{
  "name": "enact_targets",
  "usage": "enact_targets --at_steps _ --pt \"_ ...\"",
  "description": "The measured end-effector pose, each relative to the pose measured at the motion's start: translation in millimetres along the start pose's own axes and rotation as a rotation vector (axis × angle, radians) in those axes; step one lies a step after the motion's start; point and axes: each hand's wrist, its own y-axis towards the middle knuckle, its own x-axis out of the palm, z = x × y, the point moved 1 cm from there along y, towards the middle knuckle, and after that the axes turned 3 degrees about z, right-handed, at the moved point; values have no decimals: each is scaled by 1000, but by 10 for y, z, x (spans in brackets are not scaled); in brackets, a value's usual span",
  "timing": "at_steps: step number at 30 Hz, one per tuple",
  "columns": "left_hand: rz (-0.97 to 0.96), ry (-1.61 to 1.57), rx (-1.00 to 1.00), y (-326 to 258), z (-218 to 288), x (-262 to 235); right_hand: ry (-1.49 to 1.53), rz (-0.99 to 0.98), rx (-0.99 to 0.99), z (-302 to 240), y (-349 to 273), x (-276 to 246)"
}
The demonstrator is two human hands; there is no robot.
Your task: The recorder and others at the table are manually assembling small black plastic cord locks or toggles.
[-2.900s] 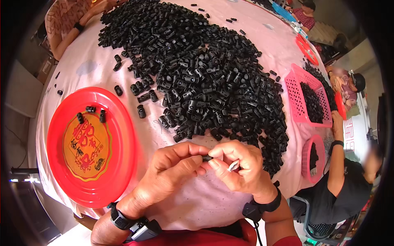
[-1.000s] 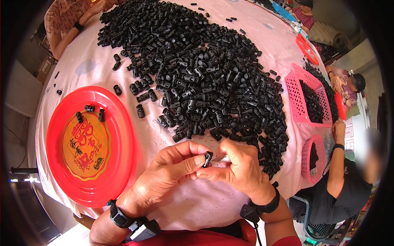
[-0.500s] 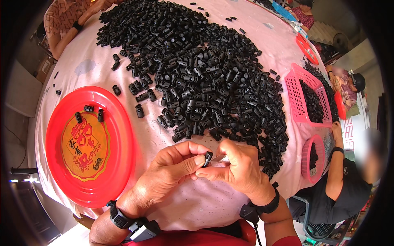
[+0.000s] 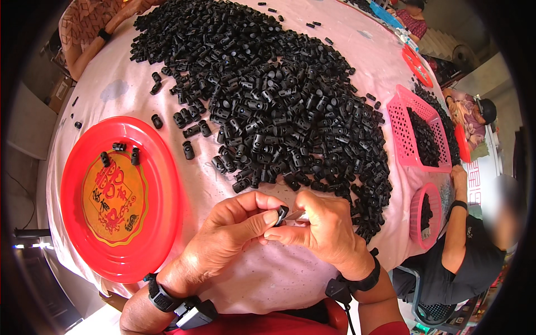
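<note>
My left hand (image 4: 240,229) pinches one small black plastic cord lock (image 4: 282,213) between thumb and fingertips, above the near part of the table. My right hand (image 4: 326,229) is closed on a small thin blade (image 4: 297,216), its metal touching or very near the cord lock; its handle is hidden in the fingers. Just beyond both hands spreads a large pile of the same black cord locks (image 4: 262,111). To the left stands a red round tray (image 4: 159,223), with 3 cord locks on its patterned yellow centre.
A pink cloth (image 4: 245,290) covers the table, with some loose cord locks left of the pile. At right are a pink rectangular basket (image 4: 399,131) and a pink round basket (image 4: 416,215), both with black parts. Several other people sit around the table.
Both hands keep almost the same pose, still holding the cord lock and the blade close together. The view has shifted very slightly.
</note>
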Motion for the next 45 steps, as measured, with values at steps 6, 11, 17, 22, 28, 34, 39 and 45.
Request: enact_targets --at_steps 6,11,17,22,28,34,39,45 --pt "31 -43 13 -16 3 10 67 6 10 12 -13 25" --pt "-15 -11 19 4 -16 -40 -20 51 -42 14 -4 0" --pt "-8 -25 15 -6 -3 -9 -18 58 -54 30 -10 20" --pt "-11 -20 4 -11 2 -20 -7 55 -31 18 -14 25" --pt "-15 -21 23 -5 -8 -24 4 32 9 3 -12 7" --pt "25 0 18 -27 14 7 26 20 -4 1 -3 35" --pt "35 -2 -1 -11 18 2 22 25 -7 10 -12 15" --pt "-3 -9 18 -13 0 -17 4 73 -56 44 -11 37"
